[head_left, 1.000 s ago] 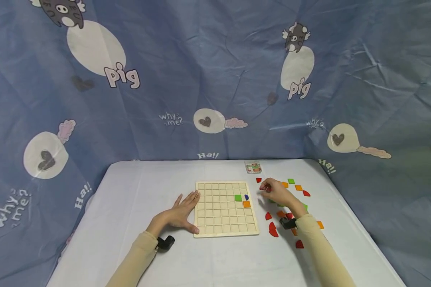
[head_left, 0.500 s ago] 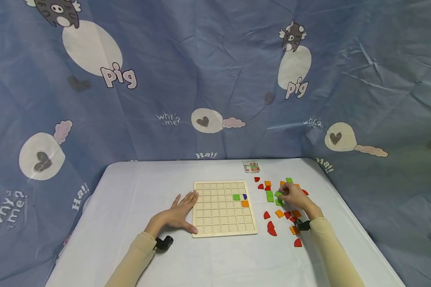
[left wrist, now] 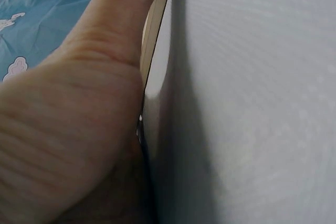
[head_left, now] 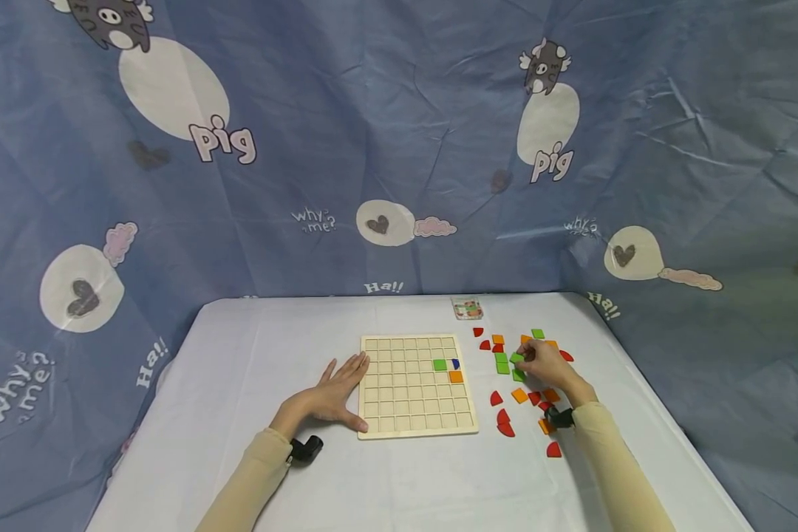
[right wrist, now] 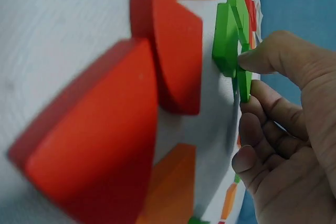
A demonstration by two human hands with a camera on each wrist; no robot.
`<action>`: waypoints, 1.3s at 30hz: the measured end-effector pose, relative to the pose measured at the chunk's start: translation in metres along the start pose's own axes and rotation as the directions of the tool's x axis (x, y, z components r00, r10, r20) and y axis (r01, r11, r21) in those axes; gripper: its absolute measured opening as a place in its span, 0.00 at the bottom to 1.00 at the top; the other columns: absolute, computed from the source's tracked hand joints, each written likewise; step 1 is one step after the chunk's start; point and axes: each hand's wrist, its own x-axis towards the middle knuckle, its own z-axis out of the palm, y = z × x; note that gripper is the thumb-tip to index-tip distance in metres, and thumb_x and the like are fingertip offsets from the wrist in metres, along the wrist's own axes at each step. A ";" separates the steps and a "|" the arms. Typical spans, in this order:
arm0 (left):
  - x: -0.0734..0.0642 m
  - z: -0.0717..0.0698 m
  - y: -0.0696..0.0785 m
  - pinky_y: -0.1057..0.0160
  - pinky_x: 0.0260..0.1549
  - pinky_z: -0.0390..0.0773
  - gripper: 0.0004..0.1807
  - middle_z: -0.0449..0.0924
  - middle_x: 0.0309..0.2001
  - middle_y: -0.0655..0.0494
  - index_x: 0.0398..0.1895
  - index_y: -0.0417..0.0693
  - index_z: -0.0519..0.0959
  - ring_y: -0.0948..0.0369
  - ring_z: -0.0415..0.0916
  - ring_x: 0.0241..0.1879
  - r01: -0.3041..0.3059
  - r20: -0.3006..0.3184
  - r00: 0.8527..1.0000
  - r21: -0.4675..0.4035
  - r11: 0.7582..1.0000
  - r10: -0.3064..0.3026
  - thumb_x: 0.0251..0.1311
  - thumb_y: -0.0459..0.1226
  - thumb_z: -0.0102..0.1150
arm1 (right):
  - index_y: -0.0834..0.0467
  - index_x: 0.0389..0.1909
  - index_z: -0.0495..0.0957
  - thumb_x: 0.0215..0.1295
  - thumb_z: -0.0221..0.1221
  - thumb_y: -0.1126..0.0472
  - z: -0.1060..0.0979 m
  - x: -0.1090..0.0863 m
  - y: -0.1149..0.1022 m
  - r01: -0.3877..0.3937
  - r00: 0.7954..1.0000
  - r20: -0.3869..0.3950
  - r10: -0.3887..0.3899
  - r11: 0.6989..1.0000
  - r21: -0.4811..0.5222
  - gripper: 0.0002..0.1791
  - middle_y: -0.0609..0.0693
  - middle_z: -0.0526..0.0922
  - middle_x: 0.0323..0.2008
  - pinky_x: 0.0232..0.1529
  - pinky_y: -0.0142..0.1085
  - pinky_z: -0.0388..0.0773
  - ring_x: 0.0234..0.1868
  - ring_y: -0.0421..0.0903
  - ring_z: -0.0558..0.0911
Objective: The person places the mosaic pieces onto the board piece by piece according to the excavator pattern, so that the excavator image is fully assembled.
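Observation:
My left hand rests with spread fingers along the left edge of a pale wooden grid board. In the left wrist view, part of that hand fills the left side beside the board's edge. Three pieces sit in the grid near its right side: a green square, a dark blue piece and an orange square. Right of the board, my right hand pinches a green square tile between thumb and fingers. Another green tile lies right beside the thumb.
Several red quarter-round pieces, orange squares and green squares lie scattered around the right hand. A small clear packet with a printed picture lies behind the board. A blue patterned cloth hangs behind the white table.
My right hand has moved right, away from the red pieces near the board, and now has its fingers on a green tile. The left hand has stayed on the board's edge.

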 end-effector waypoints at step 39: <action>0.001 0.000 0.000 0.41 0.72 0.24 0.76 0.28 0.78 0.49 0.77 0.44 0.35 0.51 0.26 0.78 0.004 -0.004 1.000 -0.008 1.000 -0.004 0.34 0.72 0.66 | 0.54 0.40 0.81 0.56 0.69 0.60 0.070 0.000 -0.118 0.502 0.847 0.222 -0.483 0.864 -0.034 0.11 0.44 0.79 0.39 0.38 0.29 0.76 0.36 0.37 0.74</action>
